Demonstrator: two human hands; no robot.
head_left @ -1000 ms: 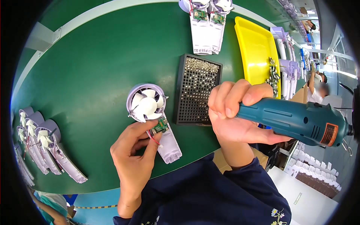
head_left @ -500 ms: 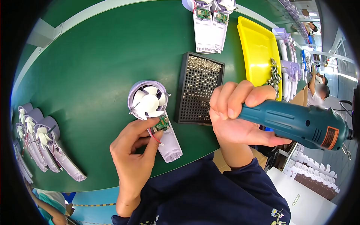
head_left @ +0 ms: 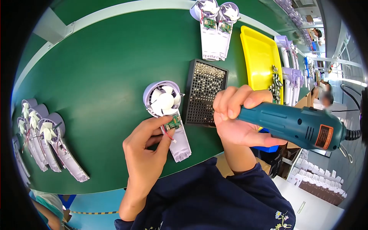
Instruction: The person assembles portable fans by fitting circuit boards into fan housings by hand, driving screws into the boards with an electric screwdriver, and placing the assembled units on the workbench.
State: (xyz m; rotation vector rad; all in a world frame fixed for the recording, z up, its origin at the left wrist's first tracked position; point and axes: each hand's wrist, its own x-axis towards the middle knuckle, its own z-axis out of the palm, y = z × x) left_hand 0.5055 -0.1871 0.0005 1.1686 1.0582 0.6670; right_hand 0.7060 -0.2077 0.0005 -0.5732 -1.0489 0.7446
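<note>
My left hand [head_left: 147,147] pinches a small green circuit board [head_left: 174,122] between thumb and fingertips, over the lilac handle half of a handheld fan [head_left: 180,143]. A red wire with a white plug hangs from the board. The fan's round head with white blades [head_left: 165,100] faces up on the table, just beyond my fingers. My right hand [head_left: 239,113] is wrapped around a teal electric screwdriver [head_left: 287,122], raised over the table's right side, with its cord end pointing right. The screwdriver's tip is hidden by my hand. Beside the fan lies a black screw tray [head_left: 191,99] with many small screws.
A yellow bin [head_left: 260,57] with small metal parts stands at the right. Two fan halves with boards [head_left: 212,42] lie at the back. Several more fan halves [head_left: 50,134] line the left. Lilac fan parts [head_left: 293,76] sit beyond the bin. Other people are at the far right and lower left.
The view has shifted slightly. My left hand, the board and the fan appear a little further right. Both grips stay the same, and the screwdriver is still raised.
</note>
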